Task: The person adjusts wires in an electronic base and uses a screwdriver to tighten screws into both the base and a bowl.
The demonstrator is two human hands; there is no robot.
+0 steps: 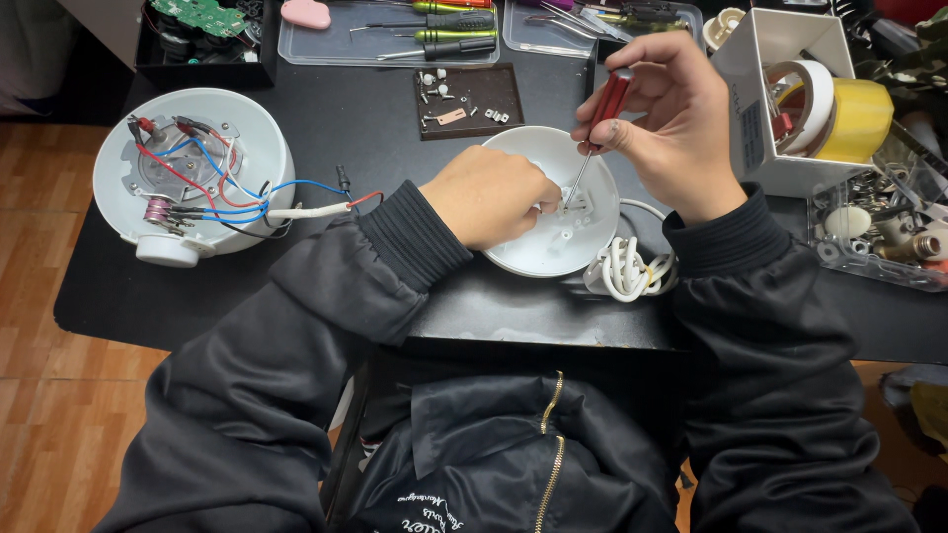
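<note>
My right hand (664, 116) grips a red-handled screwdriver (604, 111) held upright, its tip down on a small white part (576, 204) inside a round white plastic base (538, 255). My left hand (491, 195) rests in that base and steadies the part, fingers curled at it. A coiled white cord (626, 269) lies against the base's right side. Both arms wear black jacket sleeves.
An opened white appliance shell (259, 138) with red, blue and black wires sits at the left. A brown tray (499, 91) holds small screws. Clear trays of screwdrivers (444, 39) lie at the back. A white box with tape rolls (828, 109) stands right, beside a parts bin (894, 237).
</note>
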